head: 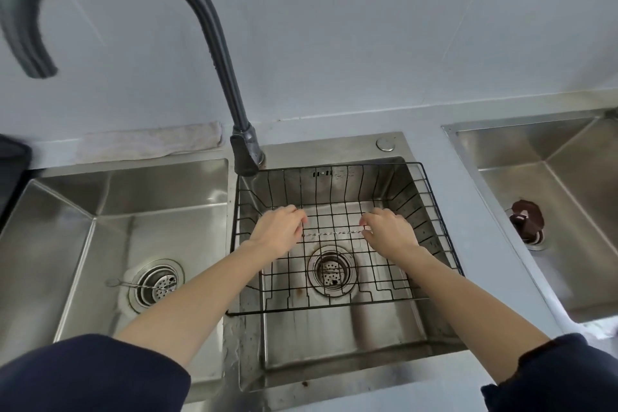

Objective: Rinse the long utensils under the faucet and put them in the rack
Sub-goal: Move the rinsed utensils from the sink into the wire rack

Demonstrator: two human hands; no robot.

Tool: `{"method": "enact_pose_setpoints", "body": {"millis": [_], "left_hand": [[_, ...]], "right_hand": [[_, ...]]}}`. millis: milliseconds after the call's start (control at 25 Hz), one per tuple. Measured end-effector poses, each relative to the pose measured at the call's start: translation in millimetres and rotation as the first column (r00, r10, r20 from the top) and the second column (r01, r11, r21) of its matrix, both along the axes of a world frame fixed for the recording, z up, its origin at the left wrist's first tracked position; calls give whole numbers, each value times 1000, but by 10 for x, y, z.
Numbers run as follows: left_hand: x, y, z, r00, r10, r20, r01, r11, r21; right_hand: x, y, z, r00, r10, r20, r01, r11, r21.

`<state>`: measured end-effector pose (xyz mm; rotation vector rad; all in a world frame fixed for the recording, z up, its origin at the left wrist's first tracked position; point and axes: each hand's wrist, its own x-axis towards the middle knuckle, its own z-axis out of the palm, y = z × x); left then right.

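My left hand [279,227] and right hand [389,227] each pinch an end of the thin twisted-wire metal utensil [332,233], level, low inside the black wire rack [431,194]. Lay it across the bars so it can't slip through.

Three steel basins [110,191], one faucet [214,43], one wire rack [424,197], two hands [279,229], apparently two thin twisted utensils [331,233].

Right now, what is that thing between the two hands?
In the head view, a thin twisted-wire utensil stretches between the left hand and the right hand, each pinching one end, over the black wire rack.
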<state>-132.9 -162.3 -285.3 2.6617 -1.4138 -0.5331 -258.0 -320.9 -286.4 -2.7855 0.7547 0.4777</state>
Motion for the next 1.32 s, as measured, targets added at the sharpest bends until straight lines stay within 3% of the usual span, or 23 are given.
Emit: {"method": "enact_pose_setpoints", "body": {"millis": [520, 840, 1320], "left_hand": [[102, 1220, 419, 985, 108, 137, -94, 990, -103], [450, 2158, 341, 972, 214, 94, -220, 974, 57], [990, 2830, -166, 971, 236, -43, -224, 955, 192]], "right_hand": [[130, 1114, 511, 986, 147, 73, -141, 987, -79], [646, 1974, 510, 944, 223, 245, -224, 974, -22], [1319, 2695, -106, 965, 249, 82, -256, 962, 94]]}}
